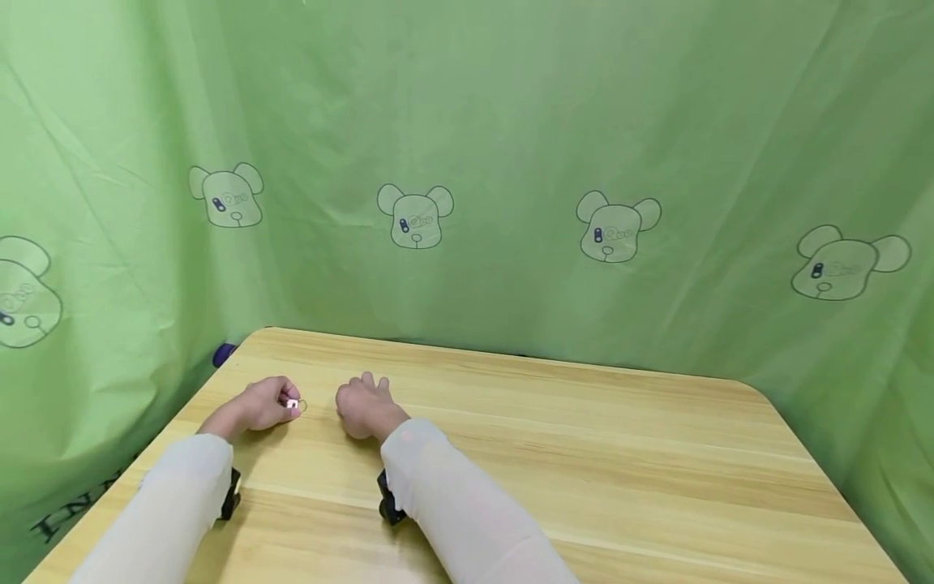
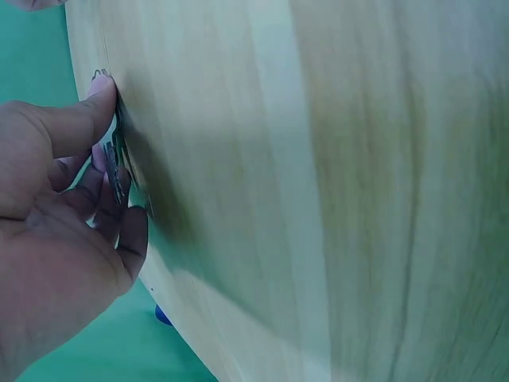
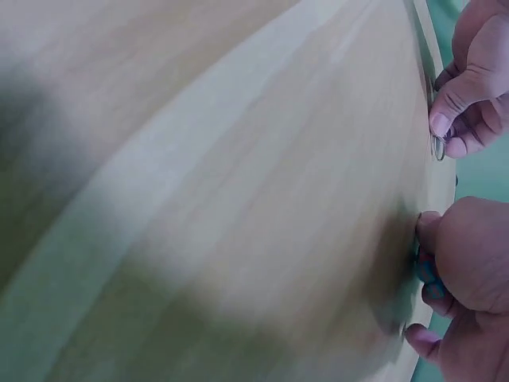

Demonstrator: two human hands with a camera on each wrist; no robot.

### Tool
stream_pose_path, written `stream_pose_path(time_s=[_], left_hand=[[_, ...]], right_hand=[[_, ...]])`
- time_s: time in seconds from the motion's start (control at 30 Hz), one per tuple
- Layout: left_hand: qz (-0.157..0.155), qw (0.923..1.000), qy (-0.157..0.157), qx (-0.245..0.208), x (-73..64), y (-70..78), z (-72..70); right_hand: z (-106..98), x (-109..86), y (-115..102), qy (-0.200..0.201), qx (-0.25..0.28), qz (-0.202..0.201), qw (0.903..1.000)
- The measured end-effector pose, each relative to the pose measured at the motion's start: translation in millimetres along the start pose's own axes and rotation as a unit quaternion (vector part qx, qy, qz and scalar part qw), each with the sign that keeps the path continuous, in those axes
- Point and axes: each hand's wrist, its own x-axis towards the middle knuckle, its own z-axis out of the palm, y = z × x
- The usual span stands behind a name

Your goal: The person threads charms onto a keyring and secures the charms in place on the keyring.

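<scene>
Toward the table's far left corner, my left hand [image 1: 264, 404] pinches a small shiny metal piece [image 1: 293, 404] between thumb and fingers. A thin wire ring [image 1: 302, 405] sticks out from it toward the right. In the left wrist view, flat dark metal parts [image 2: 116, 171] show among the fingers. My right hand [image 1: 363, 408] is a short way to the right, low over the table, with its fingers bent. In the right wrist view, its fingers curl round a small teal-and-red thing [image 3: 429, 274], mostly hidden by the hand; I cannot tell its kind.
Both hands work over a light wood-grain table [image 1: 584, 462] with rounded far corners. Green curtain [image 1: 511, 97] with bear-head prints hangs close behind and at the sides. A dark blue object [image 1: 223, 354] peeks out past the table's far left edge.
</scene>
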Motion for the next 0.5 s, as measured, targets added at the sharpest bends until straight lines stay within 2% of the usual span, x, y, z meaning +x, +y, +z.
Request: stream_pose_path(time_s=[0.13,0.23,0.37,0.5], left_hand=[[0.022,0.9994,0.003,-0.025,0.8,-1.0,2.5],[0.025,0.9989,0.005,-0.039,0.5,-1.6,2.9],[0.026,0.9979,0.014,-0.057,-1.4,-2.7,2.3],[0.033,0.9966,0.022,-0.072,-3.7,-3.7,1.5]], right_hand=[[2,0.1,2,0.011,-0.028,-0.019,0.9993],[1,-1.7,5,0.027,-0.011,-0.027,0.9992],[-5,-5.4,10,0.057,0.086,-0.027,0.9943],[-11,-10.0,16,0.092,0.177,-0.031,0.9794]])
